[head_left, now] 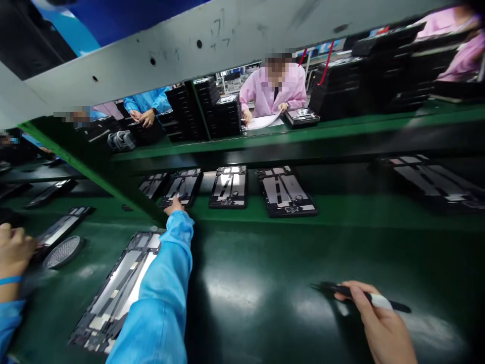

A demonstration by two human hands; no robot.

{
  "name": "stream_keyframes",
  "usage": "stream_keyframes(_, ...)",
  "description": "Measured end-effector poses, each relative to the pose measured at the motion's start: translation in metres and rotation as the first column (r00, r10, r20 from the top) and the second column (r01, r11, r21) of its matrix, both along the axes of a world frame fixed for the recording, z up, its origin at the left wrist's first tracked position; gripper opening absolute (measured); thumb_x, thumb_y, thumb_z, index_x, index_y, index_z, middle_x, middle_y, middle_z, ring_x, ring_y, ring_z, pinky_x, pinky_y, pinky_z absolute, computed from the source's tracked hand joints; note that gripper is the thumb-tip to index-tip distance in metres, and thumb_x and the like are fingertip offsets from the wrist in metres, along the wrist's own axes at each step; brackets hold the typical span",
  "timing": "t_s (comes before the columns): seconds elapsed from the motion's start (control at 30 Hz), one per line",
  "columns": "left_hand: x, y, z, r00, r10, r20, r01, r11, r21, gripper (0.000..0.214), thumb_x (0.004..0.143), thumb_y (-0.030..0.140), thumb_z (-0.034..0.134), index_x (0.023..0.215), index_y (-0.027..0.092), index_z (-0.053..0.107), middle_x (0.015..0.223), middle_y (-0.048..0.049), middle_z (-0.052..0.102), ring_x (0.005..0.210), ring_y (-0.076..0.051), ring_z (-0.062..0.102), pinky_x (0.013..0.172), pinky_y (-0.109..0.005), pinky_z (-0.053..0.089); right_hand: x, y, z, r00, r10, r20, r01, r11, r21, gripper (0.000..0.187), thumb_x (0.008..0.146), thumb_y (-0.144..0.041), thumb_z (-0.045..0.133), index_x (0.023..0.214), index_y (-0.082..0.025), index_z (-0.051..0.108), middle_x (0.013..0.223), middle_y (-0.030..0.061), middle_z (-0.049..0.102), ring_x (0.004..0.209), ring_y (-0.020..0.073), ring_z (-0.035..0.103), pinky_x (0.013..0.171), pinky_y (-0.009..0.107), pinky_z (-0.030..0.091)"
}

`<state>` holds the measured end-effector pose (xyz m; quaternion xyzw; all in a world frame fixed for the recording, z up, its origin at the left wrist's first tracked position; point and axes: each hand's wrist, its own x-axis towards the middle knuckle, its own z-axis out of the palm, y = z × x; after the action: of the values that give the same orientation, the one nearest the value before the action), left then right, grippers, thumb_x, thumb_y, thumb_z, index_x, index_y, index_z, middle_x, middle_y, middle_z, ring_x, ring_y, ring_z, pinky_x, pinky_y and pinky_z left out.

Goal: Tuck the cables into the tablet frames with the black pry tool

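Note:
My left hand, at the end of a blue sleeve, reaches forward to the belt. Its fingers close on the near edge of a dark tablet frame. That frame lies in a row with three more frames. My right hand hovers low at the right and holds a thin black pen-like tool with a white band. A larger tablet frame lies flat under my left forearm.
A co-worker's hand with a blue wristband rests at the far left beside a round mesh disc and another frame. A green post slants across. Beyond the shelf, people work among stacks of black trays.

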<state>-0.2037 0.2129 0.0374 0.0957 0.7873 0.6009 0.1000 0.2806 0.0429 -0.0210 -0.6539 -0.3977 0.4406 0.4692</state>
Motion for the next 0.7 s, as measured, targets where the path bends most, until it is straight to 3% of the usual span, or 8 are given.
stream_keyframes(0.13,0.001,0.011,0.015,0.979,-0.007,0.203,-0.006,0.998,0.06,0.036,0.095,0.035,0.059,0.124,0.015,0.055,0.122,-0.0098,0.058,0.104,-0.022,0.061,0.087,-0.043,0.054,-0.003,0.006,0.002,1.0,0.026,0.016,-0.026,1.0,-0.016,0.044,0.074,-0.067,0.061,0.086,-0.025,0.068,0.082,0.008,0.074,0.085,0.0311,0.071,0.08,0.039,0.05)
stream_keyframes(0.27,0.024,0.017,0.045,0.962,-0.092,0.259,0.048,0.984,0.169,0.033,0.095,0.034,0.059,0.122,0.015,0.056,0.118,-0.0091,0.059,0.098,-0.02,0.062,0.082,-0.039,0.055,-0.003,0.009,0.004,0.995,0.081,0.051,-0.083,0.996,0.023,0.047,0.08,-0.065,0.057,0.092,-0.022,0.071,0.077,0.0082,0.074,0.091,0.0317,0.069,0.086,0.04,0.048)
stream_keyframes(0.4,0.07,0.004,0.082,0.935,-0.234,0.266,0.157,0.947,0.281,0.017,0.093,0.028,0.061,0.103,0.014,0.057,0.082,0.0018,0.059,0.058,-0.006,0.054,0.055,-0.019,0.05,-0.006,0.012,0.003,0.996,0.077,0.054,-0.083,0.989,0.121,0.052,0.082,-0.067,0.054,0.091,-0.021,0.074,0.081,0.0084,0.074,0.095,0.0309,0.068,0.093,0.043,0.046)
stream_keyframes(0.47,0.1,-0.022,0.095,0.896,-0.338,0.288,0.242,0.915,0.323,0.014,0.09,0.027,0.063,0.089,0.016,0.054,0.062,0.0088,0.046,0.04,-0.001,0.035,0.044,-0.013,0.04,-0.007,0.012,0.001,0.999,0.04,0.003,-0.04,0.981,0.189,0.054,0.084,-0.067,0.054,0.1,-0.02,0.073,0.072,0.0059,0.072,0.09,0.0283,0.068,0.091,0.043,0.048)
stream_keyframes(0.53,0.131,-0.065,0.099,0.836,-0.437,0.331,0.33,0.883,0.333,0.023,0.086,0.03,0.065,0.076,0.017,0.05,0.051,0.0114,0.033,0.035,-0.001,0.023,0.037,-0.011,0.033,-0.007,0.008,0.002,0.998,0.01,-0.069,0.007,0.969,0.246,0.055,0.085,-0.065,0.054,0.107,-0.018,0.071,0.066,0.0034,0.068,0.08,0.0246,0.069,0.083,0.04,0.053)
stream_keyframes(0.6,0.158,-0.12,0.092,0.771,-0.503,0.392,0.405,0.861,0.308,0.034,0.078,0.033,0.071,0.067,0.018,0.044,0.046,0.0115,0.028,0.033,-0.002,0.022,0.032,-0.013,0.025,-0.007,0.001,0.007,0.991,0.009,-0.134,0.029,0.958,0.284,0.053,0.088,-0.063,0.054,0.111,-0.017,0.069,0.063,0.002,0.067,0.066,0.0199,0.066,0.068,0.034,0.055)
stream_keyframes(0.7,0.191,-0.204,0.064,0.684,-0.556,0.473,0.503,0.829,0.245,0.043,0.064,0.044,0.081,0.067,0.017,0.047,0.048,0.0091,0.037,0.036,-0.002,0.027,0.031,-0.014,0.024,-0.007,-0.011,0.021,0.98,0.051,-0.19,0.009,0.952,0.305,0.052,0.092,-0.058,0.053,0.119,-0.015,0.064,0.059,0.0001,0.067,0.047,0.0145,0.059,0.049,0.028,0.051)
